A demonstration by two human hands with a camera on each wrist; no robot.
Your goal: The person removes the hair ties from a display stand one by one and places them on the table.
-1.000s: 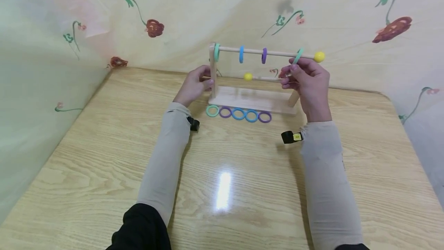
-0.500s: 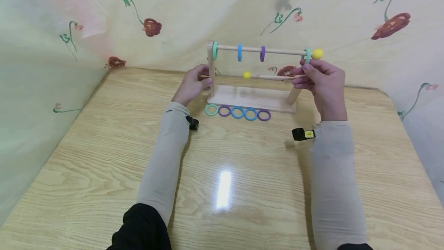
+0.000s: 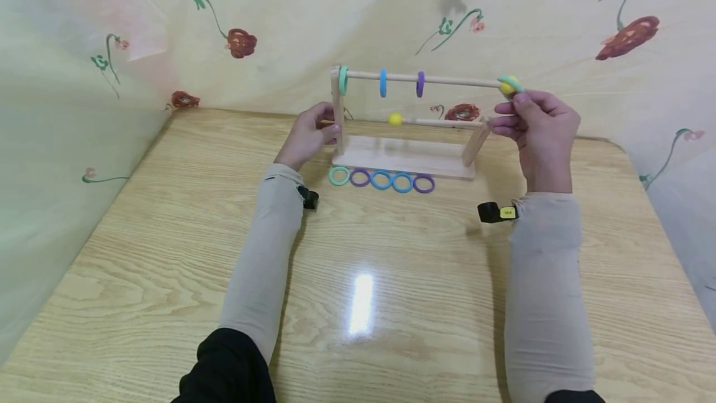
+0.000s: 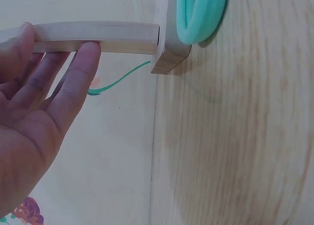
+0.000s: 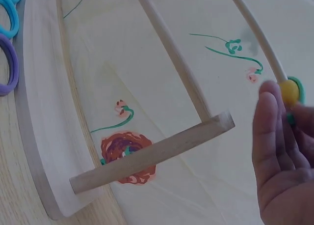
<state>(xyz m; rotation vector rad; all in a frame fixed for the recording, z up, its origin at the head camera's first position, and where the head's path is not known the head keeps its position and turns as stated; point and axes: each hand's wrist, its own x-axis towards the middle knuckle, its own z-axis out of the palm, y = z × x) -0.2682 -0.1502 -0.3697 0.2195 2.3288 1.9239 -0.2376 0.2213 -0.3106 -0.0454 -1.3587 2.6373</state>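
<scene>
Between the thumb and fingertips of my right hand (image 3: 545,135) is a green ring (image 3: 511,79), pinched right at the yellow ball (image 3: 507,88) that ends the upper rod. In the right wrist view the ring (image 5: 300,89) passes around that ball. My left hand (image 3: 304,137) grips the left post (image 3: 338,111) of a wooden stand, thumb on one side and fingers on the other. Along the upper rod (image 3: 453,82) hang another green ring (image 3: 343,81) against the post, a blue ring (image 3: 383,84) and a purple ring (image 3: 420,86).
In front of the stand's base (image 3: 403,153), several green, purple and blue rings lie in a row, ending with a purple ring (image 3: 424,192). A lower rod (image 3: 442,123) with a yellow ball runs leftward from the shorter right post (image 3: 474,145). Flowered cloth (image 3: 302,30) rises behind the table.
My right hand has moved right along the upper rod, bringing the green ring from the rod to the yellow ball at its end. The left hand keeps its hold on the post.
</scene>
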